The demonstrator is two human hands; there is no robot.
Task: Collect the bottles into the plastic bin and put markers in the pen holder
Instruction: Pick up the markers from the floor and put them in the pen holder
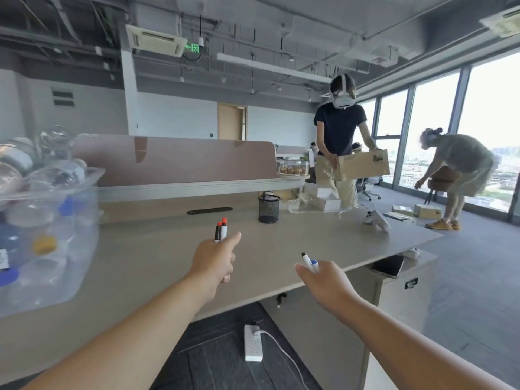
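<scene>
One head-worn wide-angle view looks forward and slightly down across the desk (pixel 281 249), hands near the lens.

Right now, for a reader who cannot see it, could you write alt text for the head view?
Over a pale desk, the left hand grips two red-capped markers and the right hand grips a blue-capped marker, both extended toward a black mesh pen holder. A clear plastic bin full of bottles stands at the left; two other people work behind.

Both bare forearms were extended forward. The left hand (pixel 215 258) was closed around two red-capped markers (pixel 221 229), thumb stretched out; the right hand (pixel 326 280) was curled around a blue-capped marker (pixel 309 262), held lower.
</scene>
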